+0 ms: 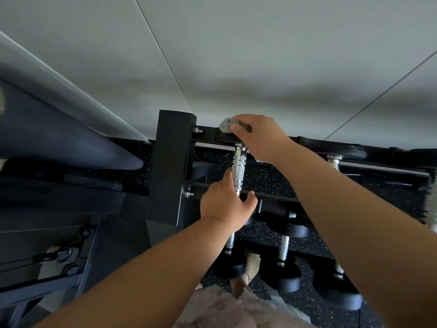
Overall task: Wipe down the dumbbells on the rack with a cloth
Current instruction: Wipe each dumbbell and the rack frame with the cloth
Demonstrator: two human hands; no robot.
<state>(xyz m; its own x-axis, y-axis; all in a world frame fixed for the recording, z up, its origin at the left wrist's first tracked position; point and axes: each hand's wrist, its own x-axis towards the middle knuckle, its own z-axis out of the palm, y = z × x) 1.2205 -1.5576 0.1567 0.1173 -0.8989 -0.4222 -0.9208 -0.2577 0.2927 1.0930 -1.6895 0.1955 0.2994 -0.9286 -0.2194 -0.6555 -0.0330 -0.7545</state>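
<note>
Pinching fuzzy grey cloth (225, 125) in curled right hand (259, 136), far side; touching knurled chrome dumbbell handle (239, 169) with half-open left hand (224, 205).

The light is dim, soft and diffuse, laying a broad, fuzzy shadow across the pale wall (236, 55), while the black rack (170, 162) sinks into near-featureless dark. Small bright glints sit on the chrome dumbbell handle (239, 169). The wide lens bows straight lines toward the edges, and the far right edge is smeared with blur.
</note>
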